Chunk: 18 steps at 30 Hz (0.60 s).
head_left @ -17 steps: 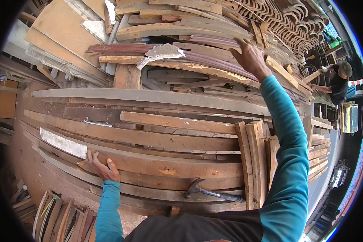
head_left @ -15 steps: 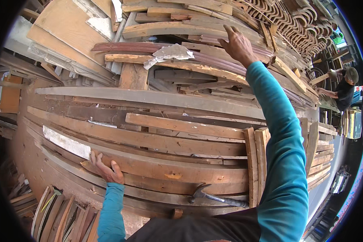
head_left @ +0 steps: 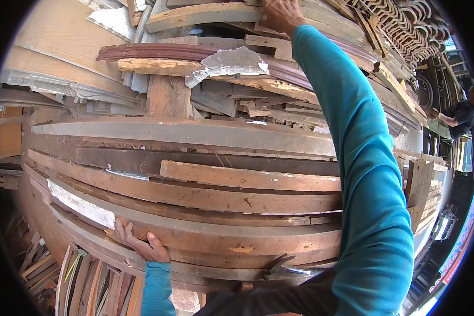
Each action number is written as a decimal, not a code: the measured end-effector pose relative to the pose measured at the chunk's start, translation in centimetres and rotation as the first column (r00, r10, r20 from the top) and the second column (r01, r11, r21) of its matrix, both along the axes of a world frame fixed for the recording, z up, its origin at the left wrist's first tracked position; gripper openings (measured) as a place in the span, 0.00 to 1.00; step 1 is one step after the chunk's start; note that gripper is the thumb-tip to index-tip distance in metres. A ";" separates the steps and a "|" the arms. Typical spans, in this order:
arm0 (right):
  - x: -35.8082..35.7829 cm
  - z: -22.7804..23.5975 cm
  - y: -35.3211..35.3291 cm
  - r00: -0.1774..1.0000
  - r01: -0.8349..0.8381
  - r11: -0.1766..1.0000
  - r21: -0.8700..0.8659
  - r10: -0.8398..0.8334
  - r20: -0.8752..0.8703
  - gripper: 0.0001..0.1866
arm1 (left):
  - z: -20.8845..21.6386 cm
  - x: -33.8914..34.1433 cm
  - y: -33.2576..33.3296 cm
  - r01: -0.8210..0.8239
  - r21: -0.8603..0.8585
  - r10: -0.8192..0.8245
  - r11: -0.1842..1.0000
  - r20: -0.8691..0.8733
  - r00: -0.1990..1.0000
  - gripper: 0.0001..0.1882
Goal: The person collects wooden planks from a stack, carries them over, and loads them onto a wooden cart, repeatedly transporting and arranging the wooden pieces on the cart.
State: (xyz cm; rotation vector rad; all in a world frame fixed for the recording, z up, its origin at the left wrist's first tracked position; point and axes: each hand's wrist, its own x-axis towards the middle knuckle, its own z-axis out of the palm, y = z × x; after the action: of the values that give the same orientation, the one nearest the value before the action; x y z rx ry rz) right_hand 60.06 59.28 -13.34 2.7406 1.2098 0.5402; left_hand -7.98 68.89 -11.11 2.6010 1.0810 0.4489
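Note:
My left hand [head_left: 142,243] rests on the edge of a long brown plank [head_left: 205,238], fingers stretched out and thumb apart, right beside a white strip [head_left: 81,203] on the wood. At the top edge of the view, my right hand [head_left: 280,15] reaches far over the lumber and lies against the boards of the far pile [head_left: 205,17]. Its fingers are mostly cut off or hidden there. A claw hammer [head_left: 279,267] lies on the near planks in front of my body, its handle partly covered by my clothing.
Long timbers [head_left: 184,129] lie side by side across the middle. A torn grey-white sheet piece [head_left: 234,62] sits on reddish moulded strips [head_left: 158,51]. Large panels [head_left: 63,47] lean at far left, curved roof tiles [head_left: 400,26] stack at far right. A person [head_left: 458,118] is at right.
My right hand has reached farther forward and left, from above the pile down to its boards. The view has shifted forward, and my body covers more of the hammer. My left hand stays on the plank.

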 end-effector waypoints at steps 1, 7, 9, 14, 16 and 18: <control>-0.7 -0.1 0.8 0.999 -0.039 0.991 -0.129 0.033 -0.042 0.46 | -0.1 -0.1 0.0 -0.013 -0.006 0.013 1.000 0.002 1.000 0.31; -1.2 1.1 -0.1 0.996 -0.072 0.988 -0.136 0.064 -0.060 0.44 | -0.3 0.0 0.0 0.000 -0.040 0.002 0.999 0.048 0.999 0.31; -1.2 0.7 -0.3 0.991 -0.078 0.997 -0.008 0.077 -0.106 0.44 | -0.5 -0.2 0.0 -0.003 -0.046 0.006 0.999 0.061 0.998 0.31; 0.0 1.9 0.4 0.981 -0.071 0.994 -0.085 0.054 -0.187 0.51 | -0.3 -0.1 0.0 -0.009 -0.054 0.012 0.998 0.060 0.998 0.31; 0.3 1.9 0.6 0.988 -0.083 0.990 -0.110 0.067 -0.142 0.43 | -0.2 0.0 0.0 -0.008 -0.036 0.010 0.999 0.051 0.999 0.31; 0.9 0.1 -0.2 0.996 -0.083 0.990 -0.112 0.078 -0.049 0.44 | -0.4 0.3 0.3 0.012 -0.038 -0.009 0.999 0.058 0.998 0.31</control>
State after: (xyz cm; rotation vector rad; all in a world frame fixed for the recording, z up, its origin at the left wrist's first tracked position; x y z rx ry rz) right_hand 60.95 59.11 -13.21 2.6322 1.3236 0.4057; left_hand -7.64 69.19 -11.55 2.5428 1.0463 0.4924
